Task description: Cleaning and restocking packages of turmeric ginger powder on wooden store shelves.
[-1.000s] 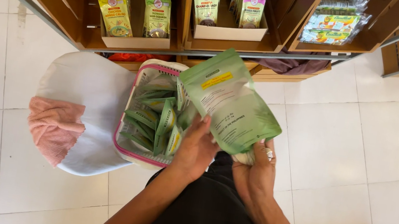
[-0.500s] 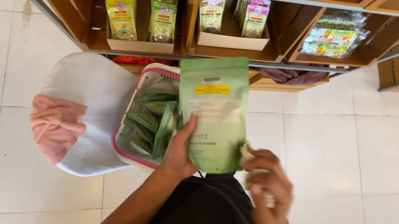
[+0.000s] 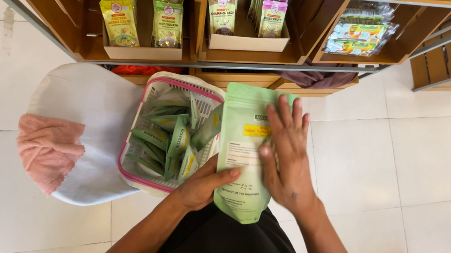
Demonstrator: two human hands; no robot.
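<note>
I hold a pale green stand-up pouch [image 3: 240, 147] with a yellow label patch upright in front of me. My left hand [image 3: 205, 185] grips its lower left edge, thumb across the front. My right hand [image 3: 288, 155] lies flat with spread fingers over the pouch's right side. Just left of the pouch stands a white basket with a pink rim [image 3: 136, 130], holding several more green pouches [image 3: 172, 133] on edge.
The basket rests on a white seat [image 3: 89, 122] with a pink cloth [image 3: 48, 148] over its left end. Wooden shelves [image 3: 188, 56] ahead carry boxes of packets [image 3: 140, 17] and bagged goods [image 3: 359, 36]. White floor tiles lie around.
The pouch has turned from tilted to upright. My right hand rose from below its right edge and now presses flat on its front; my left hand slid down to the lower edge.
</note>
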